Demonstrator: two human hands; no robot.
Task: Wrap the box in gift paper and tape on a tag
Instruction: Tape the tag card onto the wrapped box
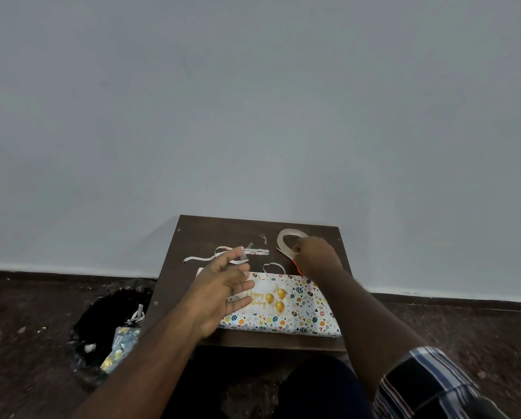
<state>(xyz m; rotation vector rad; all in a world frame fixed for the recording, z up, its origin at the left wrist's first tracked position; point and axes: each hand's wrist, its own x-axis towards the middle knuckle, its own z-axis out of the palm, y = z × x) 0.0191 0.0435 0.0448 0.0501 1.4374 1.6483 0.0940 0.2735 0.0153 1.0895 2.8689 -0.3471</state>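
The wrapped box [307, 316], in white paper with coloured dots, lies flat near the front edge of the dark wooden table [210, 234]. A "Happy Birthday" tag [269, 297] with gold balloons lies on its top. My left hand [219, 291] hovers over the box's left end with fingers spread, and a short clear tape piece [244, 254] sticks to a raised fingertip. Behind the box, my right hand [313, 255] grips orange-handled scissors [298, 269] and rests against the clear tape roll [288, 238].
Cut strips of gift paper [219, 252] lie on the table behind the box. A bin lined with a black bag [101, 322], holding paper scraps, stands on the floor left of the table. A grey wall rises just behind the table.
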